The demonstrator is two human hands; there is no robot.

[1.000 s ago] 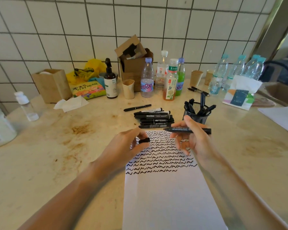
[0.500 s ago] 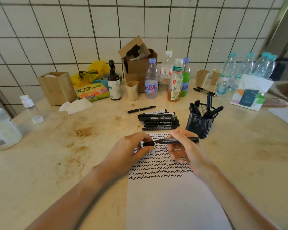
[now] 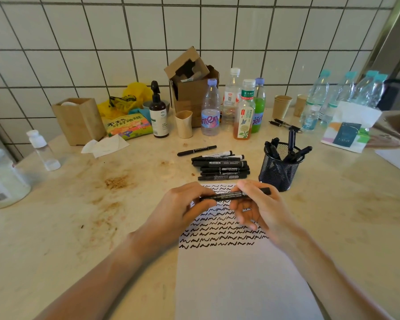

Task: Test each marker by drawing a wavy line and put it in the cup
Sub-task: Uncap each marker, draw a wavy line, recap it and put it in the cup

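Cap back on marker [image 3: 234, 195], off a second ago; left hand [image 3: 180, 210] pinches cap end, right hand [image 3: 261, 206] grips barrel, both over paper [image 3: 236, 280] just in front of mesh cup [image 3: 280, 168]; test done, drop into cup likely next

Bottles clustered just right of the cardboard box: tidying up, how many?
4: purple-capped clear bottle in front, white-capped bottle behind it, amber tea bottle, green bottle rightmost. More may hide behind.

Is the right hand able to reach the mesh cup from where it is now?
Probably yes. The right hand grips the marker just in front of the mesh cup, and nothing stands between them.
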